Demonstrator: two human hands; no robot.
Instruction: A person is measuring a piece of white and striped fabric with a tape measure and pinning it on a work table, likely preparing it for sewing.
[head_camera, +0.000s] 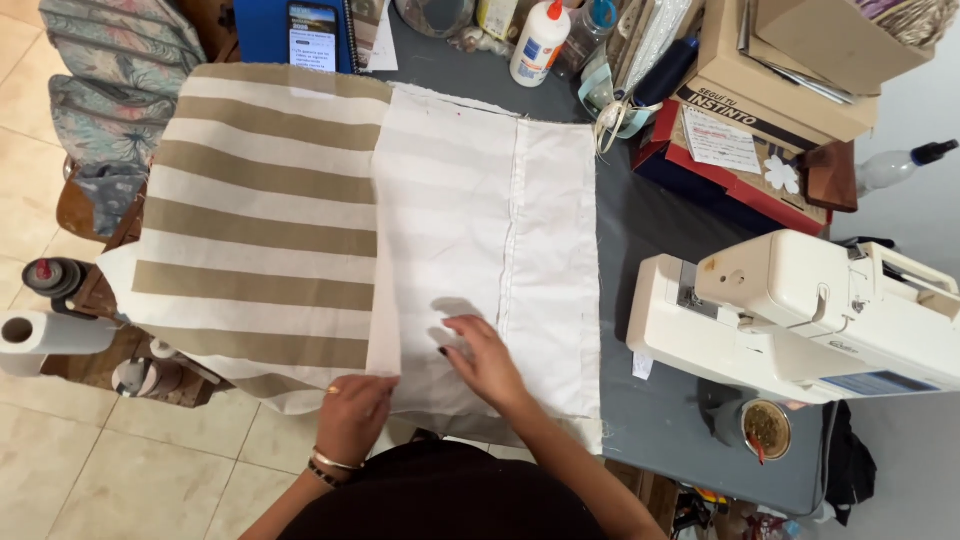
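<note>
- While the striped fabric (260, 240) lies spread over the left part of the grey tabletop (640, 230), its left portion hangs past the table's left edge, above the tiled floor (60, 470).
- Its folded-over part shows the pale reverse side (470, 230), with a seam running from the far edge toward the near edge.
- The left hand (352, 415) is closed on the near edge of the fabric, right where the beige stripes meet the pale side; the fingers are curled and pinch the cloth.
- The right hand (482, 362) lies open and flat on the pale side, near the near edge of the table, fingers stretched and pressing on the cloth.
- At the right side of the tabletop stands a white sewing machine (800, 315), apart from the fabric.
- Just in front of the machine, at the near right corner, is a small round cup (765, 430).
- At the far edge stand a white glue bottle (540, 40), a blue notebook (300, 30) and a stack of cardboard boxes (780, 70).
- Beside the table's left edge are a paper towel roll (45, 335) and a floral cushion (115, 80).
</note>
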